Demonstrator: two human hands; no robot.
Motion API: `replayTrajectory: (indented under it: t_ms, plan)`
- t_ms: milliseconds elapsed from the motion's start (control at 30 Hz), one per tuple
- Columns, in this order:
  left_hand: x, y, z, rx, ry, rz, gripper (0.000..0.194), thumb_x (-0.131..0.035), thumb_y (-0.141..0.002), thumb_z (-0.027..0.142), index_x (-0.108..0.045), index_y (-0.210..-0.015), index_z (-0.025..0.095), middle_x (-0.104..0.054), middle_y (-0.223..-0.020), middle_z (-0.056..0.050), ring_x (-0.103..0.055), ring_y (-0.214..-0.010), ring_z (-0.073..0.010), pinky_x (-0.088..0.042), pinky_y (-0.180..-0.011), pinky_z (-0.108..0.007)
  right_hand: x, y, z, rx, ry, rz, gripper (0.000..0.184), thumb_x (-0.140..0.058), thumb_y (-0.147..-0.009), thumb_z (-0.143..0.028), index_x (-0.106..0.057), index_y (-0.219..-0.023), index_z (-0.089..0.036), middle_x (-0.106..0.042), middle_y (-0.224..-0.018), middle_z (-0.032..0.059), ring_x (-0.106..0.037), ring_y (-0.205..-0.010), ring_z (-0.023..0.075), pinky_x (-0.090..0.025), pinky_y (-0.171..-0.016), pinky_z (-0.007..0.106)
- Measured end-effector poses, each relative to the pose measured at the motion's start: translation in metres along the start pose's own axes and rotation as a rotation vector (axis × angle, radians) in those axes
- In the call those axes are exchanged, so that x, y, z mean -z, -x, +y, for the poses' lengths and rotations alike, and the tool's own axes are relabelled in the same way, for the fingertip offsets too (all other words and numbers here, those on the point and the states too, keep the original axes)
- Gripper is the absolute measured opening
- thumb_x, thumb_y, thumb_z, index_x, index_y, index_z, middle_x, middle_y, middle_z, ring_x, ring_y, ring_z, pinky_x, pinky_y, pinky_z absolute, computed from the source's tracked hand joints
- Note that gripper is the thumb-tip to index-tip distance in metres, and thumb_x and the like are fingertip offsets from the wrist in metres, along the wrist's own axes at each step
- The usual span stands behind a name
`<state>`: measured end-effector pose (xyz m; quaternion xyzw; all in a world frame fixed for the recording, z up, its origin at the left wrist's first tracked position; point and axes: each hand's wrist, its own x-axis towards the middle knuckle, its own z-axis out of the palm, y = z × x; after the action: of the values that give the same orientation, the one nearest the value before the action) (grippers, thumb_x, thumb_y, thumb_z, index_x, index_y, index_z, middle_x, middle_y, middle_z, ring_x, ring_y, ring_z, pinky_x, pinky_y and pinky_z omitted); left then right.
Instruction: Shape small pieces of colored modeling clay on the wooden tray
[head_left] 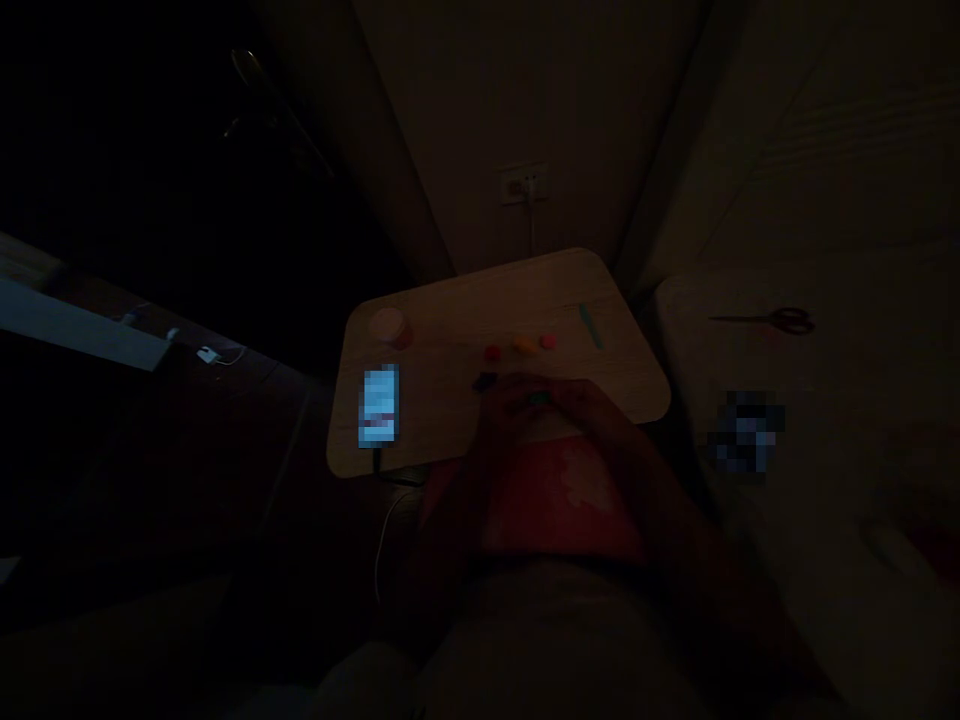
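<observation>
The scene is very dark. My left hand (507,402) and my right hand (583,402) meet over the near edge of a small wooden table (442,400). Between their fingertips is a small green lump (538,397), partly hidden by the fingers. A dark lump (485,382) lies just beside my left hand. Beyond the hands, a red lump (492,353), an orange piece (525,345) and a pink lump (548,342) sit in a loose row. Farther right lies a flat teal stick (591,327).
A round tub (388,327) stands at the table's back left, with a lit phone (379,405) in front of it. To the right, scissors (780,319) lie on a pale surface (840,400). A wall socket (523,185) with a plugged-in cable is behind the table.
</observation>
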<state>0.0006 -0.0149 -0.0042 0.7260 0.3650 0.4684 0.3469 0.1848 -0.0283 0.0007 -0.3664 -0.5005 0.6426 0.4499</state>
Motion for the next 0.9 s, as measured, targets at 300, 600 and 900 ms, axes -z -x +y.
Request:
replayTrajectory:
  t_ms: [300,600,900]
  plan:
    - [0.000,0.000,0.000,0.002,-0.074,-0.001,0.016,-0.076,-0.090,0.038,-0.081,-0.090,0.023,-0.080,-0.093,-0.006,-0.075,-0.088,-0.0229,-0.060,-0.085,-0.042,-0.001,-0.002,0.000,0.019,0.145,-0.052,0.039,-0.080,-0.081,-0.060,-0.084,-0.084,-0.021,-0.081,-0.089,0.0053,-0.072,-0.081,0.0221,-0.057,-0.077,0.033]
    - [-0.004,-0.002,0.005,-0.068,0.065,-0.037,0.032,-0.066,-0.098,0.042,-0.075,-0.120,0.022,-0.077,-0.120,-0.013,-0.072,-0.111,-0.0267,-0.057,-0.100,-0.046,0.000,-0.004,0.003,-0.013,0.071,0.122,0.055,-0.077,-0.077,-0.074,-0.078,-0.068,-0.019,-0.074,-0.066,0.0060,-0.063,-0.059,0.0176,-0.051,-0.058,0.029]
    - [-0.003,-0.001,-0.003,-0.007,-0.019,0.058,0.031,-0.066,-0.095,0.051,-0.073,-0.100,0.021,-0.071,-0.106,-0.010,-0.068,-0.100,-0.0241,-0.055,-0.092,-0.042,-0.005,0.000,0.010,0.048,0.103,0.156,0.050,-0.080,-0.080,-0.062,-0.082,-0.108,-0.021,-0.081,-0.096,0.0080,-0.067,-0.068,0.0174,-0.056,-0.061,0.030]
